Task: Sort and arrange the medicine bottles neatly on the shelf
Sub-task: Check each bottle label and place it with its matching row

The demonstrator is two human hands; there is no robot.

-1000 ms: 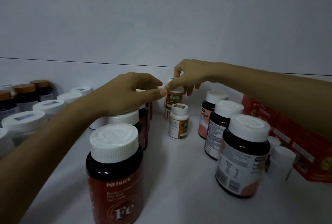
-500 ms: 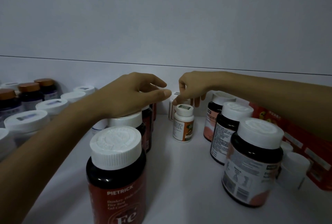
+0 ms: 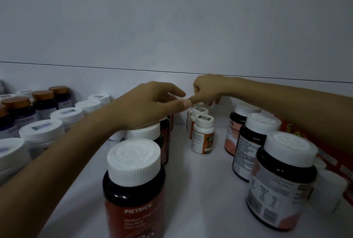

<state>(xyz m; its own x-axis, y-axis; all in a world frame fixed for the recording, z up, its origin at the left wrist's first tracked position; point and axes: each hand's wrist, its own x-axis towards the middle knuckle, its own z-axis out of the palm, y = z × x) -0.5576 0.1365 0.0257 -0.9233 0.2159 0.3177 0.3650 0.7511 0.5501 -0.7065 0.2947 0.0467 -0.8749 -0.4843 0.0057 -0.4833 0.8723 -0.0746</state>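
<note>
Several small white bottles with orange-green labels stand in a line toward the shelf's back wall; the front one (image 3: 203, 138) is nearest me and another's cap (image 3: 199, 110) shows behind it. My right hand (image 3: 208, 90) hovers just above the rear caps with loosely curled fingers, holding nothing. My left hand (image 3: 150, 106) rests, fingers relaxed, on the white cap (image 3: 143, 132) of a dark bottle in the left row. A PIETRICK bottle (image 3: 133, 184) stands at the front of that row. On the right, three dark bottles (image 3: 280, 184) with white caps form another row.
White-capped jars (image 3: 42, 130) and copper-capped dark bottles (image 3: 43, 98) fill the left side. A red box (image 3: 294, 130) and small white bottles (image 3: 328, 190) stand at the right. A bare lane of white shelf floor (image 3: 200, 190) runs between the two dark-bottle rows.
My right hand lowered the small bottle it pinched by the cap, set it behind the front one and let go. My left hand stayed on the dark bottle's cap.
</note>
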